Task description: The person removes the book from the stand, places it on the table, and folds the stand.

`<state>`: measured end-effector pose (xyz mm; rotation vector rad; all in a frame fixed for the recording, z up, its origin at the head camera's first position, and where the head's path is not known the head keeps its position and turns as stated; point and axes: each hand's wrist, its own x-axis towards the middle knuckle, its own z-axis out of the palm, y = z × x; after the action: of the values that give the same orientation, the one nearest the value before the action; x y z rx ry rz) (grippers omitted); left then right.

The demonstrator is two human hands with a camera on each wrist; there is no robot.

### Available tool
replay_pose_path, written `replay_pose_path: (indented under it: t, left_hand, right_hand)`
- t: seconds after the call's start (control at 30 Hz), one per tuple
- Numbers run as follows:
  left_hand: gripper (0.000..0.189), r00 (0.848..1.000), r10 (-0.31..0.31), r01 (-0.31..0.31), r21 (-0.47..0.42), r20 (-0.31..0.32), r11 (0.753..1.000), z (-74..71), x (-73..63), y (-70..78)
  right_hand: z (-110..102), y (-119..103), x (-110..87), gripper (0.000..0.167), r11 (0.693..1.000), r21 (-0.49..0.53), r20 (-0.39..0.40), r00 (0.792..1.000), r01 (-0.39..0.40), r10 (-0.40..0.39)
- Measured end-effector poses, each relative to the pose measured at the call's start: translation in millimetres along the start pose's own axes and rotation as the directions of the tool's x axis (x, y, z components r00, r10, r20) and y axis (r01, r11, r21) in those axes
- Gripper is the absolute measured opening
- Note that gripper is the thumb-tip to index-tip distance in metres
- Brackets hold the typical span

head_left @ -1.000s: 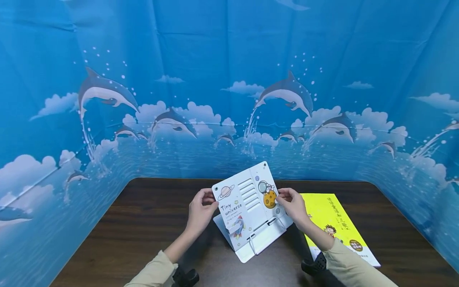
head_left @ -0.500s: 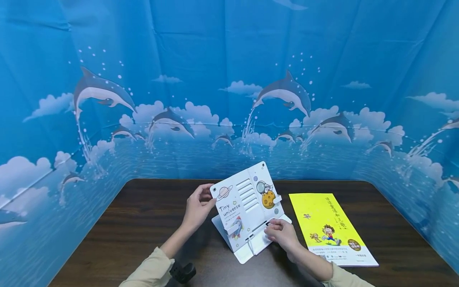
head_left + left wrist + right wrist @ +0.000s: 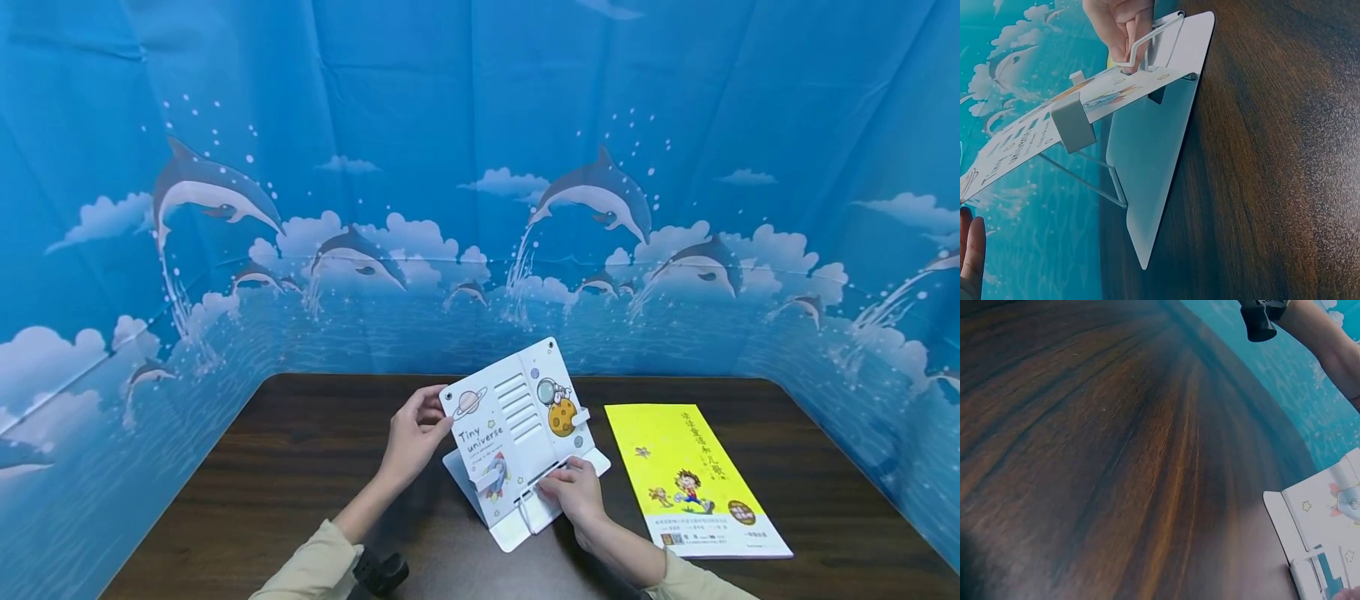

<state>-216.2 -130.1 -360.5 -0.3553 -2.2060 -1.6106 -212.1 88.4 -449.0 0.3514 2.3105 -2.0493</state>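
Observation:
A white book stand, printed with "Tiny universe", a planet, a rocket and an astronaut, stands tilted on the table in the head view. My left hand holds its upper left edge, thumb at the front and fingers reaching behind. At the lower ledge, the bent fingers of my right hand pinch at the right wire page clip, which they mostly hide. The left wire page clip sticks out over the ledge. White side clips sit on both edges, the left one large in the left wrist view.
To the right lies a yellow book with a cartoon child on its cover. The dark wooden table ends at a blue dolphin curtain behind. Under the stand's panel, a wire support runs down to the base plate.
My right hand has come down from the stand's right side clip to the ledge, then slid slightly left along it. The left hand stays at the upper left edge.

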Motion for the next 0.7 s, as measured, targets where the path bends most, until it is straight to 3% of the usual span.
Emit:
replay_pose_path:
  t: [0.23,0.5,0.7]
  left_hand:
    - [0.039,1.000,-0.001,0.001,-0.018,0.002,1.000,-0.8,-0.8,-0.4]
    - [0.040,0.999,0.046,-0.046,-0.005,-0.013,0.999,2.5,1.3,-30.3]
    - [0.040,0.996,0.084,-0.083,0.022,-0.015,0.996,3.5,-2.9,-29.2]
  right_hand:
    - [6.5,1.0,0.4,0.062,0.996,0.093,-0.009,1.000,0.011,-0.010]
    - [4.0,-0.6,4.3,0.059,0.997,0.073,0.008,1.000,0.023,-0.023]
    - [-1.2,-2.7,11.2,0.057,0.999,0.045,0.031,0.999,0.007,-0.009]
